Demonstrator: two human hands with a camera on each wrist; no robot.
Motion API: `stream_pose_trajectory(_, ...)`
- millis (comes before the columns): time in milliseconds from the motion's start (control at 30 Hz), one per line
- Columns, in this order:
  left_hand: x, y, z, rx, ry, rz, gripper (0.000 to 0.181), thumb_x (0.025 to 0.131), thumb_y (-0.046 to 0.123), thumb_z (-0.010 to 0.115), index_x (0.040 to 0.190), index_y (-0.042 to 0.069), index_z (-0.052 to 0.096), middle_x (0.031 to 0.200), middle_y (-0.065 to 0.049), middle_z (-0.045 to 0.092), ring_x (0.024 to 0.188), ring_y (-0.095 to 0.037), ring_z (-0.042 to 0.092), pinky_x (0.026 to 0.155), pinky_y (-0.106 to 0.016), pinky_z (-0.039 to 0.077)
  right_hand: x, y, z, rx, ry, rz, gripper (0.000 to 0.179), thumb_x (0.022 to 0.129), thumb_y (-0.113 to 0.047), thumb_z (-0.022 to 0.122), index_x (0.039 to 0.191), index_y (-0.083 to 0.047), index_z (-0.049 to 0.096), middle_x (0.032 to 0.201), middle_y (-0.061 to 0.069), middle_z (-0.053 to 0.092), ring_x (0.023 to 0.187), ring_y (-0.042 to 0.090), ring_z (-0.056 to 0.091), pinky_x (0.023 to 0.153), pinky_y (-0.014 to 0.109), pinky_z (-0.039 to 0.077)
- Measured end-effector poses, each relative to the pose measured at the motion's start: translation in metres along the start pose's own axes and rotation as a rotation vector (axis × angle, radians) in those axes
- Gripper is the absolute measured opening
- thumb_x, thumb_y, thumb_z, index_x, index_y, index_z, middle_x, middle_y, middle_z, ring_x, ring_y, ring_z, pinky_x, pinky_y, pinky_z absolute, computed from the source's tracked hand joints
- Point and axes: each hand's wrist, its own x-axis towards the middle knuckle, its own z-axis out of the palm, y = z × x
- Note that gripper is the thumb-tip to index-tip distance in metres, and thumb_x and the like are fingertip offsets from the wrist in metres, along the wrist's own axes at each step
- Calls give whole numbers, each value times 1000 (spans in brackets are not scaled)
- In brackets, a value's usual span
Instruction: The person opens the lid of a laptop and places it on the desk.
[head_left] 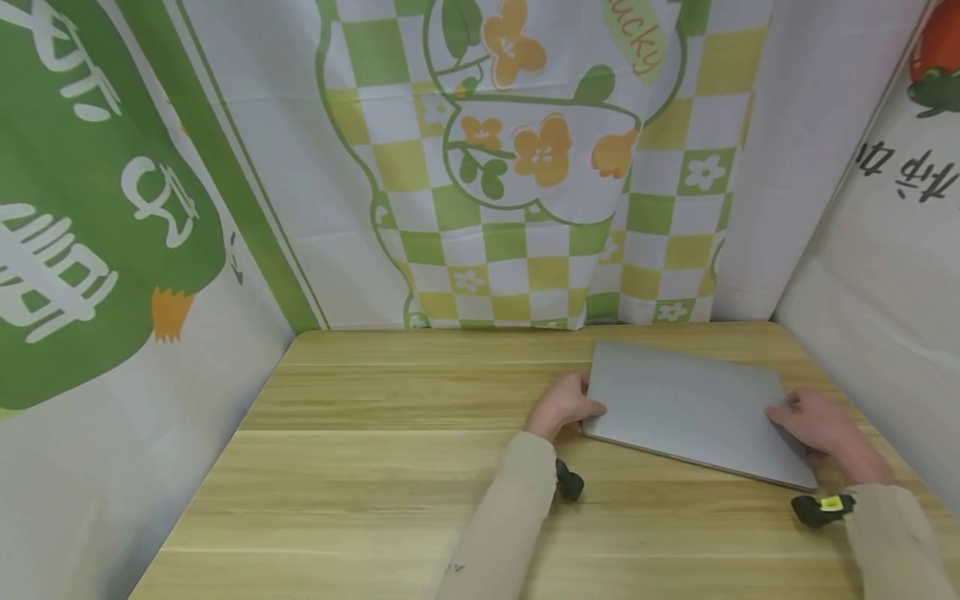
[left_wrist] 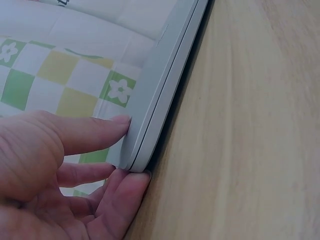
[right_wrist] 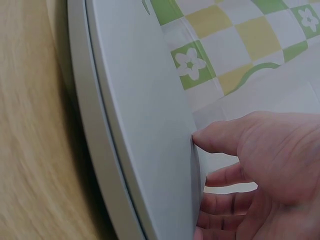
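Observation:
A closed silver laptop [head_left: 686, 408] is at the right part of the wooden table, set at a slant to the table's edges. My left hand [head_left: 564, 405] grips its left end; in the left wrist view the thumb [left_wrist: 97, 134] lies on the lid and fingertips curl beneath the corner. At the opposite end my right hand [head_left: 817, 421] holds the laptop, thumb at the lid's edge, the other fingers [right_wrist: 227, 202] along the side and partly hidden below. A dark shadow runs under the laptop's front edge [right_wrist: 107, 145]; whether all of it is off the table cannot be told.
The wooden table [head_left: 360, 492] extends left and forward of the laptop. A patterned curtain [head_left: 510, 250] hangs along the back edge, with printed cloth [head_left: 75, 208] on the left and another cloth [head_left: 885, 275] close to the right edge. Both wrists carry small black cameras [head_left: 570, 481].

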Motion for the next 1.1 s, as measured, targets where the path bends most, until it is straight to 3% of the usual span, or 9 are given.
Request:
stream_pose_trajectory(500, -8, -4, -9, -58, -13, -24, 54, 85, 16, 77, 131, -1, 55, 101, -13, 66, 58, -18, 61, 48, -26, 55, -2, -11, 5, 24, -3, -35, 69, 100, -36, 47, 130, 24, 31, 93, 28, 56, 64, 22, 56, 50, 36, 53)
stream_pose_trajectory(733, -8, -7, -10, -55, 3, -34, 46, 85, 16, 76, 125, 1, 59, 92, -9, 64, 58, -17, 60, 47, -25, 54, -1, -15, 8, 6, 8, -55, 69, 101, -36, 48, 131, 24, 31, 96, 31, 56, 60, 21, 55, 50, 36, 53)
stream_pose_trajectory(900, -10, -8, -12, -57, 0, -29, 40, 85, 15, 76, 120, -1, 62, 87, -8, 63, 58, -16, 60, 47, -25, 54, -3, -20, 8, 16, -4, -43, 70, 101, -35, 47, 132, 25, 29, 105, 37, 53, 66, 22, 56, 52, 35, 54)
stream_pose_trajectory(1100, -12, -11, -16, -78, -10, -32, 42, 86, 15, 76, 122, 0, 61, 91, -8, 64, 63, -17, 62, 48, -26, 55, -3, -24, 9, 12, -8, -40, 70, 101, -35, 46, 133, 25, 28, 103, 36, 53, 69, 24, 57, 52, 35, 54)
